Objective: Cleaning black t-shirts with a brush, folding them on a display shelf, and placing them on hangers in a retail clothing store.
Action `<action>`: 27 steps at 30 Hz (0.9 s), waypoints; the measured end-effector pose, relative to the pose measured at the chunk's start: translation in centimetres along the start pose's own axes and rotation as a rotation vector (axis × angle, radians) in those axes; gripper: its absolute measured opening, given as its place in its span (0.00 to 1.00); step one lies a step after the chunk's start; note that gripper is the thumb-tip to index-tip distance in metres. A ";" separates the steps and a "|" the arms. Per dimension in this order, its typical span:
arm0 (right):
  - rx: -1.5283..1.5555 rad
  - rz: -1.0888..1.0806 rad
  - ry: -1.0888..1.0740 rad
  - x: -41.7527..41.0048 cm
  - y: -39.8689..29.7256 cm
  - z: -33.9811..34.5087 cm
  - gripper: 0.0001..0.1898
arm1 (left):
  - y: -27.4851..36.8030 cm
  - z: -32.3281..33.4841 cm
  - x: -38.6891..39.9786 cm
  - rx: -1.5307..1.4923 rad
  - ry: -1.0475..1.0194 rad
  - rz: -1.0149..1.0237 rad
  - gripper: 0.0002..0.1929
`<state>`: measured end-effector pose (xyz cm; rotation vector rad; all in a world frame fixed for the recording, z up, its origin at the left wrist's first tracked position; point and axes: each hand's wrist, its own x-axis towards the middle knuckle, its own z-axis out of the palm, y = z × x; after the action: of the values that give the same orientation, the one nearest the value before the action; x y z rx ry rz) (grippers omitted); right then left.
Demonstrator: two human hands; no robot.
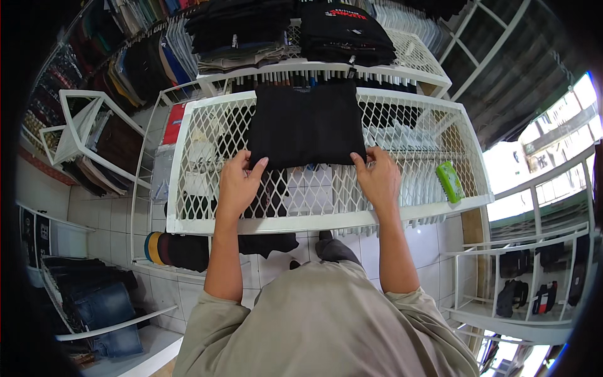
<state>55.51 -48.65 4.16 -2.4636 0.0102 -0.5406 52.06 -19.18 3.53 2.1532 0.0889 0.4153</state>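
Observation:
A folded black garment (307,125), probably a T-shirt, lies flat on a white wire-mesh rack shelf (409,220). My left hand (241,181) pinches its near left corner between thumb and fingers. At the near right corner, my right hand (378,175) grips the cloth the same way. The garment's far edge reaches to the back rim of the shelf, where a small print shows at the neckline. To the right on the mesh lies a bright green packet (450,182).
Behind the shelf, two stacks of folded black clothes (238,33) (347,35) stand on another white rack (419,52). Hanging garments (141,61) line the far left. Folded jeans (106,311) sit at lower left. Bags (512,297) fill a rack at right. Rolled cloth (176,250) lies below the mesh.

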 end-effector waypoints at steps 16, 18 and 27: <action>-0.039 -0.111 0.189 -0.9 0.0 1.2 0.07 | -1.4 0.1 -1.4 0.019 -0.014 -0.072 0.15; -0.035 -0.275 0.271 -1.2 -0.3 0.8 0.08 | -1.8 0.3 -1.5 0.015 -0.012 -0.016 0.16; 0.161 -0.150 0.038 -0.3 0.5 1.4 0.09 | -2.3 -0.1 -1.3 0.170 -0.006 0.112 0.14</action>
<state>55.81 -48.22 2.70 -2.3087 -0.1969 -0.6279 51.03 -18.03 1.38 2.3346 0.0003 0.4808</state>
